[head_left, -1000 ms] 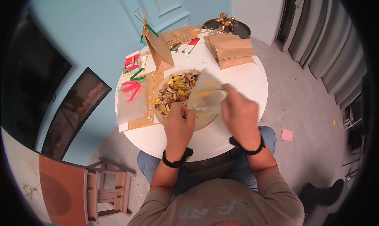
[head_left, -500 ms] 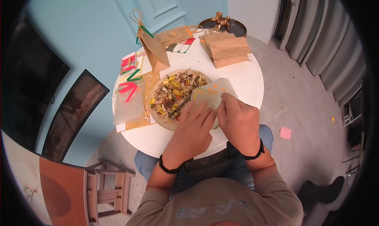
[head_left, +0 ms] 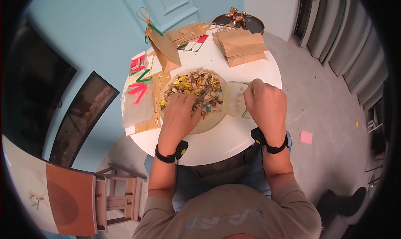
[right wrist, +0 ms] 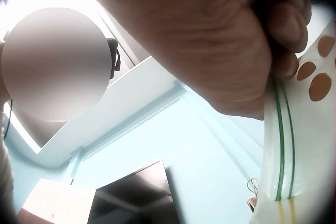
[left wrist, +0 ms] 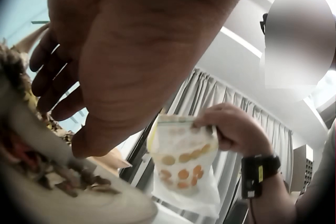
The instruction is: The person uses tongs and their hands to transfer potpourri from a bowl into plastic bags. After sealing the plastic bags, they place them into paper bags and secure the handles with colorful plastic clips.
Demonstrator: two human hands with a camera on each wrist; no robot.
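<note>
A round pale bowl (head_left: 200,129) holds dried potpourri (head_left: 190,81) in brown, cream and yellow pieces. Over its near left side hovers my left hand (head_left: 177,118); in the left wrist view its fingers (left wrist: 60,85) extend loosely above the pieces. A slim metallic tool (head_left: 204,100), like tongs, lies among the potpourri beside that hand. Just right of the bowl, my right hand (head_left: 267,109) pinches a clear zip bag (head_left: 236,99) near its green-striped closure. Orange and tan dots mark the bag (left wrist: 184,158), which hangs from the fingers in the left wrist view.
Flat clear bags (head_left: 138,107) with pink and green strips lie on the table's left. A standing paper bag (head_left: 163,51) is behind the bowl, and stacked paper bags (head_left: 241,49) lie at the back right. The round white table (head_left: 267,78) has a curved edge.
My left hand has moved from beside the bag leftward over the bowl. My right hand has carried the bag to the right, off the bowl, still pinching it.
</note>
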